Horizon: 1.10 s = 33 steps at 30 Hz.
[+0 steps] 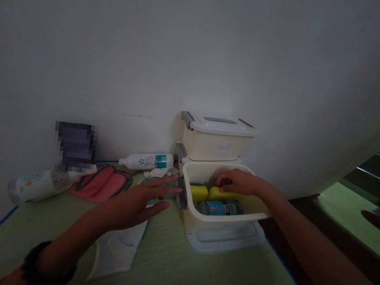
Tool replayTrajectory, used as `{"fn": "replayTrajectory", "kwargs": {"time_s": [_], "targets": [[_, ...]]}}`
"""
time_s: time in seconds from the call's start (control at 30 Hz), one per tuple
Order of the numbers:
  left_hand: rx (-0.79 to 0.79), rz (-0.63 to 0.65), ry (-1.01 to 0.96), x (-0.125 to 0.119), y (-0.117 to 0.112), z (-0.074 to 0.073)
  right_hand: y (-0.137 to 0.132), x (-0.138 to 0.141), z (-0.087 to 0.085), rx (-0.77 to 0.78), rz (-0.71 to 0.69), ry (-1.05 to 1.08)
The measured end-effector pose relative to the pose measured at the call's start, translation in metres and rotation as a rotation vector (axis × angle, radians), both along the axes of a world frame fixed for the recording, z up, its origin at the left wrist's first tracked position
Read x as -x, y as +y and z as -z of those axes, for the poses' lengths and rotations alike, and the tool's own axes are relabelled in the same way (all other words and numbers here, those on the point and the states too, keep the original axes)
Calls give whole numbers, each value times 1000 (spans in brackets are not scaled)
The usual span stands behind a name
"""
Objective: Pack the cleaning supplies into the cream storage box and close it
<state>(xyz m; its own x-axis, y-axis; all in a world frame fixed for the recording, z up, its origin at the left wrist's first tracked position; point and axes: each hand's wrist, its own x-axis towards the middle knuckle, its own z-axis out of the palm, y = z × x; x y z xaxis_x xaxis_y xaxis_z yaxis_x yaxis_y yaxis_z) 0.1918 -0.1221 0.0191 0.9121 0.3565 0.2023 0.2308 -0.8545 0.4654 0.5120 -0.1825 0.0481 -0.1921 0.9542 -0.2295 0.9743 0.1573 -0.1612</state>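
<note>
The open cream plastic box with rounded corners (191, 220) is the landmark. The right hand (235, 183) reaches into it over the right wall, fingers curled downward; whether they grip anything cannot be told. Directly below those fingertips, inside the box, lies a yellow block-shaped sponge (225, 194), close enough that contact is unclear. A second yellow block-shaped sponge (198, 193) lies beside it, toward the box's left wall and farther from the fingers. In front of both, along the box's near wall, a clear bottle with a blue label (220, 207) lies on its side.

The left hand (155, 198) hangs just left of the box, fingers spread and holding nothing. A white cloth (117, 254) lies left of the box, toward the near side, below that hand. Farther left of the box is a red, grey-edged textile (105, 185). Behind the box stands a cream plastic container with a white lid (214, 141).
</note>
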Motion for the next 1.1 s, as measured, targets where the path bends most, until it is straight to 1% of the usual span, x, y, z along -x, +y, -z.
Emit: {"fn": "replayTrajectory", "kwargs": {"time_s": [0.2, 0.33, 0.5, 0.63, 0.77, 0.87, 1.0, 1.1], "targets": [[-17, 44, -17, 0, -7, 2, 2, 0, -2, -50, 27, -80], [-32, 49, -3, 0, -9, 1, 1, 3, -4, -34, 20, -66], [-13, 47, -21, 2, -7, 3, -5, 5, -5, -26, 16, -16], [-8, 33, -34, 4, -6, 8, -10, 9, -9, -94, 12, 28], [-24, 25, -81, 2, -7, 11, -13, 20, -16, -189, 24, 89], [-45, -45, -165, 2, -7, 8, -17, 34, -22, -248, 24, 140], [-77, -202, -255, 12, -5, 4, -22, 60, -31, -316, 14, 189], [-92, -317, -287, 27, 0, 12, -20, 85, -36, -340, -24, 238]]}}
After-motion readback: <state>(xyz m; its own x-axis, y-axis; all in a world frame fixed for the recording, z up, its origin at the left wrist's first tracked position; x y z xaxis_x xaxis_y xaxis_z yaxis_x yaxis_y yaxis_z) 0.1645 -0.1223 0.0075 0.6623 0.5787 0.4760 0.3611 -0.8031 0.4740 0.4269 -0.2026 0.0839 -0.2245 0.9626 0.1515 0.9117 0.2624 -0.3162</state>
